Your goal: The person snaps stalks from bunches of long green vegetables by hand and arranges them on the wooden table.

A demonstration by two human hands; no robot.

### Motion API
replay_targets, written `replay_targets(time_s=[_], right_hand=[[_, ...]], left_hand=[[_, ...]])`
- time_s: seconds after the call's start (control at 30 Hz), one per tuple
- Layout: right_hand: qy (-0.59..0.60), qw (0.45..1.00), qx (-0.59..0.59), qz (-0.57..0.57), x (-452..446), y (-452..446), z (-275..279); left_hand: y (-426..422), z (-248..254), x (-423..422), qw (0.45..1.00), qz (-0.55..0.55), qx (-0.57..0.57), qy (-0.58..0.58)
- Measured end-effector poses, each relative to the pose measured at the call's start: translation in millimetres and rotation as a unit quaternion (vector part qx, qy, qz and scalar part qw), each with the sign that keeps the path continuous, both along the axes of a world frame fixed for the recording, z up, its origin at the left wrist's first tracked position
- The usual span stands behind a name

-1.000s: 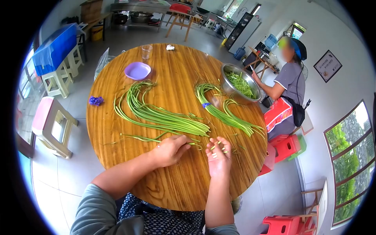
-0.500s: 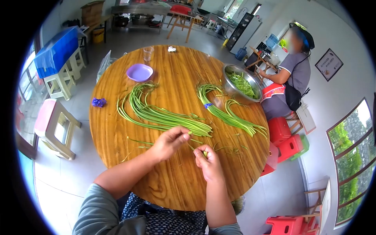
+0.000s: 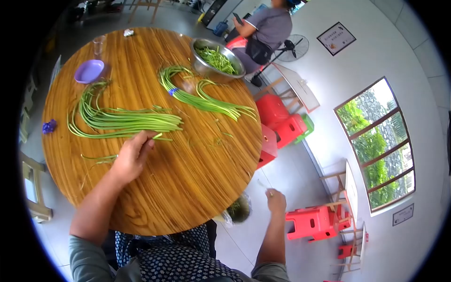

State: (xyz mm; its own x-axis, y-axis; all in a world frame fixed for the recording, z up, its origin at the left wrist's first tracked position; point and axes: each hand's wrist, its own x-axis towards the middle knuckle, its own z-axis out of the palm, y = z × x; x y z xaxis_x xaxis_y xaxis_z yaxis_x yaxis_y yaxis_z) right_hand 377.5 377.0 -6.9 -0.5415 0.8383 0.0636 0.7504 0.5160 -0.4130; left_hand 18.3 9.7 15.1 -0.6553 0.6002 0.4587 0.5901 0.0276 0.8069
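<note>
My left hand (image 3: 133,157) is closed over the table with a short green garlic scape piece (image 3: 158,137) poking out of its fingertips. Just beyond it lies a loose pile of long garlic scapes (image 3: 122,119), curled at the far left end. Past the table's right edge, my right hand (image 3: 276,201) is closed, with a thin pale strand (image 3: 262,183) at its fingertips. Between that hand and the table, a bag of green scraps (image 3: 238,210) sits low by the floor. A second bunch of garlic scapes (image 3: 202,101), tied with a blue-purple band (image 3: 173,91), lies farther right.
A steel bowl (image 3: 217,61) of cut green pieces stands at the round wooden table's (image 3: 188,188) far right. A purple dish (image 3: 89,71), a clear cup (image 3: 98,44) and purple bands (image 3: 49,126) lie left. Red stools (image 3: 272,110) and a seated person (image 3: 268,30) are beyond the right edge.
My right hand has moved from beside my left hand out past the table's right edge. My view has turned right, showing the scraps bag and more wall. The seated person now holds up a phone.
</note>
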Motion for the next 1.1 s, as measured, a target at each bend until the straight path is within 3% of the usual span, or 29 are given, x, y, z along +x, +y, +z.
replay_targets(time_s=[0.03, 0.07, 0.1, 0.17, 0.2, 0.23, 0.3, 0.33, 0.47, 0.5, 0.6, 0.8, 0.83, 0.9, 0.93, 0.97, 1.03, 1.1], right_hand=[[-0.208, 0.948, 0.24, 0.009, 27, 19, -35], [-0.118, 0.974, 0.192, 0.029, 49, 34, -50], [-0.114, 0.974, 0.191, 0.035, 43, 39, -45], [0.138, 0.964, 0.222, 0.039, 27, 20, -36], [0.214, 0.975, 0.055, -0.005, -3, -4, -17], [0.275, 0.953, -0.118, -0.045, -36, -33, 13], [0.405, 0.864, -0.282, 0.096, -98, -80, 31], [0.402, 0.832, -0.365, 0.115, -126, -103, 37], [0.353, 0.77, -0.446, 0.29, -228, -174, 33], [0.336, 0.815, -0.364, 0.302, -249, -188, 28], [0.305, 0.81, -0.385, 0.321, -281, -197, 25], [0.354, 0.679, -0.612, 0.198, -297, -196, 30], [0.348, 0.68, -0.614, 0.199, -297, -197, 23], [0.339, 0.835, -0.321, 0.292, -296, -210, 12], [0.3, 0.867, -0.072, 0.392, -287, -218, 16], [0.371, 0.816, -0.008, 0.443, -290, -233, 19], [0.391, 0.811, 0.025, 0.434, -293, -232, 16], [0.393, 0.841, -0.08, 0.362, -289, -220, 16]], left_hand=[[2, 1, 0, 1.0, 0.002, -0.001, 0.021], [4, -1, -3, 1.0, 0.01, 0.004, 0.02], [5, -6, -7, 0.996, -0.003, 0.003, 0.085], [3, -12, -5, 0.988, -0.016, -0.022, 0.153], [3, -10, -1, 0.99, -0.037, -0.04, 0.128], [2, -8, 2, 0.992, -0.052, -0.058, 0.102], [5, -10, 10, 0.992, -0.036, -0.07, 0.097], [6, -9, 13, 0.993, -0.029, -0.069, 0.096], [6, -14, 13, 0.992, -0.036, -0.071, 0.103], [5, -13, 11, 0.991, -0.025, -0.072, 0.109], [3, -14, 6, 0.994, -0.018, -0.049, 0.101], [1, -22, -7, 0.99, 0.03, -0.04, 0.13], [1, -23, -8, 0.991, 0.036, -0.04, 0.126], [0, -24, -9, 0.991, 0.042, -0.118, 0.054], [-1, -22, -10, 0.99, 0.047, -0.124, 0.047], [0, -18, -9, 0.994, 0.054, -0.095, -0.002], [-1, -8, -7, 0.995, 0.057, -0.065, -0.045], [-1, 5, -3, 0.986, 0.038, -0.046, -0.157]])
